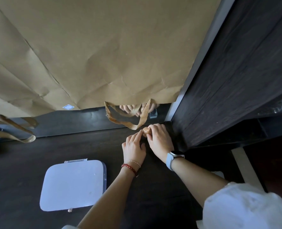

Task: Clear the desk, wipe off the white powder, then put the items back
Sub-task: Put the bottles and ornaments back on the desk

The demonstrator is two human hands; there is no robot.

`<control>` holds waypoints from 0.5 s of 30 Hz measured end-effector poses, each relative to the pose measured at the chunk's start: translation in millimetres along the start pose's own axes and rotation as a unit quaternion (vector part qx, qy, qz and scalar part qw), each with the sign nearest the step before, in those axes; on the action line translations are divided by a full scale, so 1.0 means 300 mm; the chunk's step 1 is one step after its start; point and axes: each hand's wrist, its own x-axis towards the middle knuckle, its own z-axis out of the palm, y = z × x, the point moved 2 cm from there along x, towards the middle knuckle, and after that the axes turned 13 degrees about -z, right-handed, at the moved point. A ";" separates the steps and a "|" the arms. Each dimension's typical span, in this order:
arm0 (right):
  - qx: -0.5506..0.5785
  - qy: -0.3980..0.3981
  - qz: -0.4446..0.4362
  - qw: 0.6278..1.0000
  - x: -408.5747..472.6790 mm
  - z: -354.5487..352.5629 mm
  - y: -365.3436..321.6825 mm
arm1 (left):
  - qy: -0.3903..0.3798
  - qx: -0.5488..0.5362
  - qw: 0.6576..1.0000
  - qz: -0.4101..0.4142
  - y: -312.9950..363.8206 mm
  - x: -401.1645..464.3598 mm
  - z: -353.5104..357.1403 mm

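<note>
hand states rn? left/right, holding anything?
Left hand: fingertips touching the small brown object, not gripping it.
Right hand: closed around that object, at the desk's back corner.

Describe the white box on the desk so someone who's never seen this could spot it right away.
Start at the dark wooden desk below the brown paper sheet. The white box lies flat near its front, left of the person's left forearm. It is the only pale thing on the desk: a rounded rectangle with clear clasps on two edges.

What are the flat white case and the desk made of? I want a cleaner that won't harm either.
The flat white case looks like smooth plastic: glossy lid, clear edges and clasp. The desk looks like dark wood or wood-grain laminate, matte, with visible grain; which one is unclear.
</note>
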 end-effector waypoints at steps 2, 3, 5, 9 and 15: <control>-0.002 -0.009 0.005 1.000 -0.004 0.001 0.014 | -0.007 0.002 1.000 0.014 0.014 0.007 0.006; -0.001 -0.012 0.006 1.000 -0.009 0.000 0.023 | -0.013 0.004 1.000 0.016 0.021 0.010 0.011; 0.005 -0.019 0.012 1.000 -0.017 -0.011 0.040 | -0.023 0.003 1.000 0.014 0.033 0.021 0.021; -0.050 -0.025 0.026 0.998 -0.054 -0.037 0.068 | -0.029 -0.008 1.000 0.007 0.060 0.044 0.035; -0.072 -0.062 0.018 0.995 -0.148 -0.004 0.067 | 0.000 -0.043 0.999 -0.022 0.089 0.065 0.051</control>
